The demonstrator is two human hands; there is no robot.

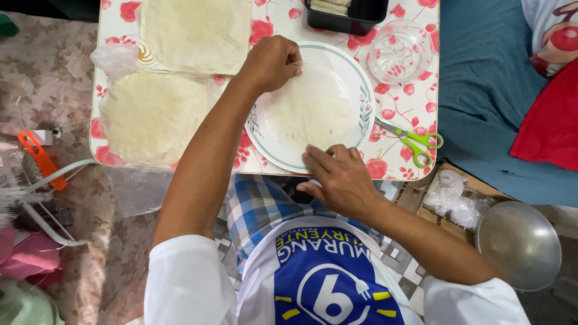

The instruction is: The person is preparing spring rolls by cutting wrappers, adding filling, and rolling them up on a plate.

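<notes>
A thin, pale round wrapper (pixel 313 108) lies flat in a white plate (pixel 363 99) with a green floral rim. My left hand (pixel 271 60) reaches over the plate's far left rim, its fingers curled and pinching the wrapper's far edge. At the plate's near rim my right hand (pixel 340 177) rests with its fingers stretched flat onto the wrapper's near edge, holding nothing. The plate stands on a small table (pixel 403 102) covered in a white cloth with red flowers.
Two stacks of round wrappers (pixel 150 117) (pixel 195 33) lie left of the plate. A black tray (pixel 346 15) and a clear glass bowl (pixel 400 51) stand at the back. Green scissors (pixel 415 141) lie right of the plate. A metal bowl (pixel 521 244) sits on the floor.
</notes>
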